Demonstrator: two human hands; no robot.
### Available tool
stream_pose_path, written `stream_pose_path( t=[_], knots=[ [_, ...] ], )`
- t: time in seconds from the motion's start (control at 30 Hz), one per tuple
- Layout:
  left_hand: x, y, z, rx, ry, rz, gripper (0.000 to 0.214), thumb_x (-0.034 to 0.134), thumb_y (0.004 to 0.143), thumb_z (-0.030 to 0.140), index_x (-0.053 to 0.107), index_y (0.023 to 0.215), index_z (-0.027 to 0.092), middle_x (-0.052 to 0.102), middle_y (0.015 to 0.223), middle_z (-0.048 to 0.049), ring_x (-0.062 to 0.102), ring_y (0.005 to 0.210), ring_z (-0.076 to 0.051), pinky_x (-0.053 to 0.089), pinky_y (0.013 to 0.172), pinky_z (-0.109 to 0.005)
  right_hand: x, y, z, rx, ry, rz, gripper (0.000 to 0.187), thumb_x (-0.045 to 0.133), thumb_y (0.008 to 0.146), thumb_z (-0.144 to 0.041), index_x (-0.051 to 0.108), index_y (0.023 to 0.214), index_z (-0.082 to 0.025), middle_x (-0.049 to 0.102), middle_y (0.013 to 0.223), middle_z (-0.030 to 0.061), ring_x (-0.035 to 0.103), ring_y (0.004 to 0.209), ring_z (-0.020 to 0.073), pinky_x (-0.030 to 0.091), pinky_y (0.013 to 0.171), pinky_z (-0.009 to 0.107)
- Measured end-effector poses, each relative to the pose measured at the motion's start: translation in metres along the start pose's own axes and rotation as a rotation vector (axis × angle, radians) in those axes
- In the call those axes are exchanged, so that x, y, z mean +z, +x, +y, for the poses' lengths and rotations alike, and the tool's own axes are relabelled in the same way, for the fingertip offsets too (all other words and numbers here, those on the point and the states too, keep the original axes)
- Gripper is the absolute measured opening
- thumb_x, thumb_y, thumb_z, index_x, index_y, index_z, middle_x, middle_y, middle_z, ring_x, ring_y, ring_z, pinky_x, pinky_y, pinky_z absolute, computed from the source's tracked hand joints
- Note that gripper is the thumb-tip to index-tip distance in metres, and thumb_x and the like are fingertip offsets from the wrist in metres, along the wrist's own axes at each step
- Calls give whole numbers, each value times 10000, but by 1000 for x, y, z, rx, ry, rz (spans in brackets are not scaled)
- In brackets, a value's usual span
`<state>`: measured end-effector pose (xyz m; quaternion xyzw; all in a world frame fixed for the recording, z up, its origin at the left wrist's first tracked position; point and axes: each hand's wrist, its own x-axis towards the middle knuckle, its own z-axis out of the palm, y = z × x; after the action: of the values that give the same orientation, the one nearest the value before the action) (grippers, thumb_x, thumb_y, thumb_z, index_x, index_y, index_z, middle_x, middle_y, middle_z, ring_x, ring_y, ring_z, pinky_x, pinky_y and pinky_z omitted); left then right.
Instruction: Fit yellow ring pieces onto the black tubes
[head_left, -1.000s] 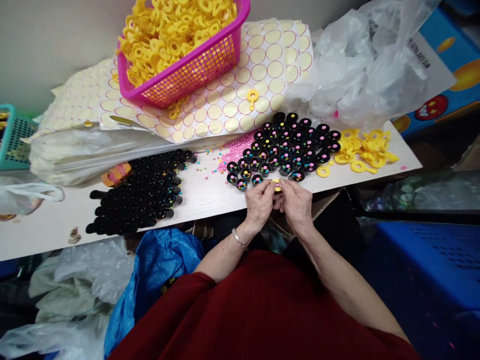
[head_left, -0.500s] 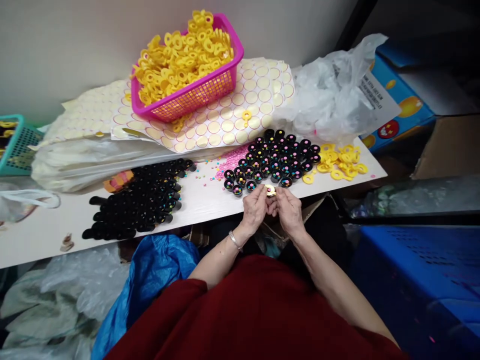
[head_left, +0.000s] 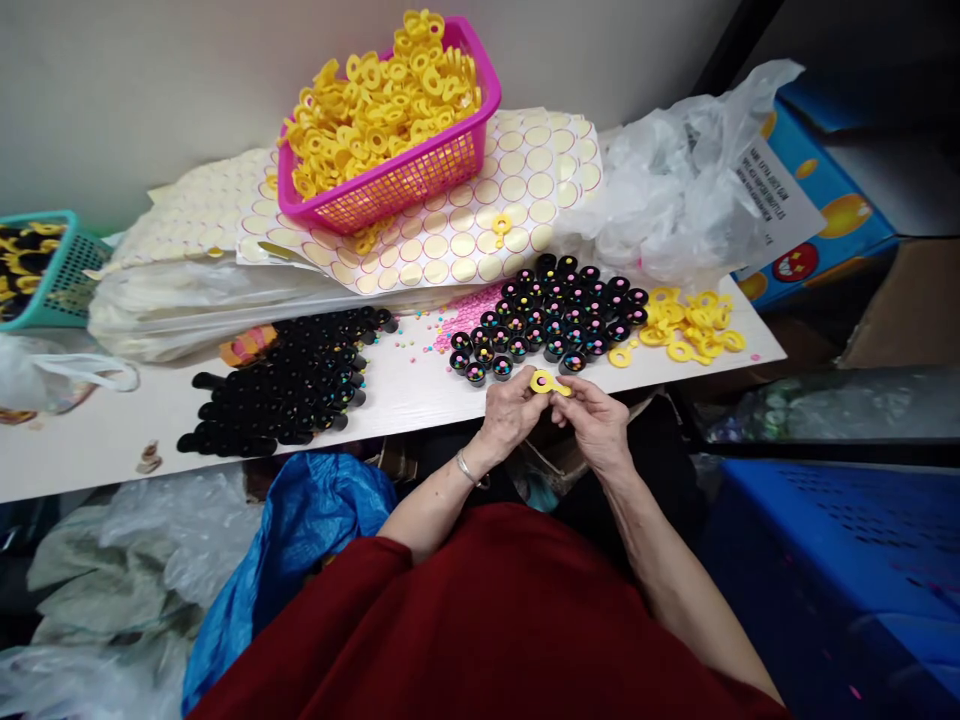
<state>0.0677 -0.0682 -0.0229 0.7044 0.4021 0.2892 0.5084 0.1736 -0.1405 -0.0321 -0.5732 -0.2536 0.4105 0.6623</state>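
Observation:
Between my hands, just over the table's front edge, is a yellow plastic ring with a short tab (head_left: 543, 382); a pink spot shows in its hole. My left hand (head_left: 513, 408) pinches the ring side. The fingers of my right hand (head_left: 597, 420) close on the tab end. Just beyond stand many small black cups (head_left: 555, 346) packed together, with pink, blue and yellow beads in them. To their right lies a loose pile of similar yellow rings (head_left: 690, 322). Pink beads (head_left: 466, 318) are scattered left of the cups.
A pink basket (head_left: 397, 178) heaped with yellow rings stands on sheets of round stickers (head_left: 442, 250) at the back. Black cups (head_left: 277, 390) fill the table's left part. A teal basket (head_left: 71, 275) is far left, a clear plastic bag (head_left: 667, 190) back right, a blue crate (head_left: 817, 540) lower right.
My right hand has shifted a little right and turned, and the ring's tab now shows between my hands. The whole view has shifted slightly.

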Motion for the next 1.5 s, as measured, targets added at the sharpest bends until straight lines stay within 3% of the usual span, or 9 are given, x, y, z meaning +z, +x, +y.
stream_pose_path(
  t=[0.27, 0.47, 0.63, 0.8, 0.9, 1.07, 1.13, 1.3, 1.5],
  knots=[
    [-6, -17, 11, 244, 171, -100, 58, 592, 701, 217, 634, 684, 182, 464, 565, 37, 401, 540, -79, 308, 565, -218, -25, -9, -6, 51, 253, -135, 324, 817, 518, -459, 668, 676, -219, 551, 632, -25, 372, 414, 46, 273, 389, 228],
    [10, -32, -2, 365, 212, -136, 97, 555, 718, 243, 603, 687, 164, 456, 532, 49, 388, 497, -60, 310, 515, -194, -46, -29, -6, 42, 204, -204, 294, 842, 517, -360, 701, 736, -223, 582, 714, 0, 494, 511, 82, 385, 425, 234],
    [18, -34, -12, 624, 485, -213, 150, 514, 772, 282, 582, 725, 157, 544, 605, 7, 471, 533, -89, 326, 507, -213, -49, -29, -7, 100, -51, -136, 427, 869, 457, -258, 679, 836, -216, 621, 903, 13, 585, 807, 136, 495, 663, 253],
    [21, -33, -22, 800, 599, -268, 126, 501, 757, 231, 551, 672, 152, 551, 588, -9, 513, 524, -109, 325, 483, -227, -53, -22, -8, 359, -246, -454, 487, 754, 634, -402, 628, 1046, -174, 651, 900, 31, 599, 861, 181, 493, 766, 320],
    [23, -33, -29, 755, 606, -292, 117, 505, 743, 221, 546, 656, 154, 551, 582, -5, 522, 519, -109, 323, 475, -225, -56, -18, -4, 277, -378, -597, 350, 640, 747, -427, 636, 982, -167, 629, 881, 22, 581, 840, 174, 473, 751, 301],
    [11, -32, -29, 735, 567, -322, 87, 525, 777, 213, 573, 729, 157, 574, 625, 3, 534, 554, -92, 368, 508, -212, -51, -10, 16, 24, -854, -575, 245, 476, 847, -320, 609, 960, -147, 581, 908, 66, 561, 843, 187, 451, 752, 305],
    [-1, -32, -26, 782, 548, -155, 68, 542, 794, 214, 586, 805, 164, 571, 633, 9, 528, 562, -88, 395, 539, -212, -45, -6, 25, 0, -1182, -556, 225, 469, 848, -270, 597, 968, -130, 584, 964, 111, 559, 912, 219, 437, 799, 323],
    [-33, -26, -32, 523, 577, 668, 219, 626, 762, 242, 564, 957, 164, 590, 821, -58, 566, 763, -156, 466, 672, -291, -30, 4, 37, 109, -1625, -699, 252, 554, 826, -299, 589, 1021, -143, 623, 1033, 147, 564, 1004, 265, 439, 786, 318],
    [-43, -15, -50, 204, 580, 624, 416, 675, 716, 401, 546, 1014, 142, 583, 915, -86, 544, 859, -200, 450, 769, -345, -38, 7, 34, 179, -1670, -807, 294, 591, 781, -201, 607, 1073, -169, 643, 1107, 121, 591, 1046, 246, 446, 828, 305]
  ],
)
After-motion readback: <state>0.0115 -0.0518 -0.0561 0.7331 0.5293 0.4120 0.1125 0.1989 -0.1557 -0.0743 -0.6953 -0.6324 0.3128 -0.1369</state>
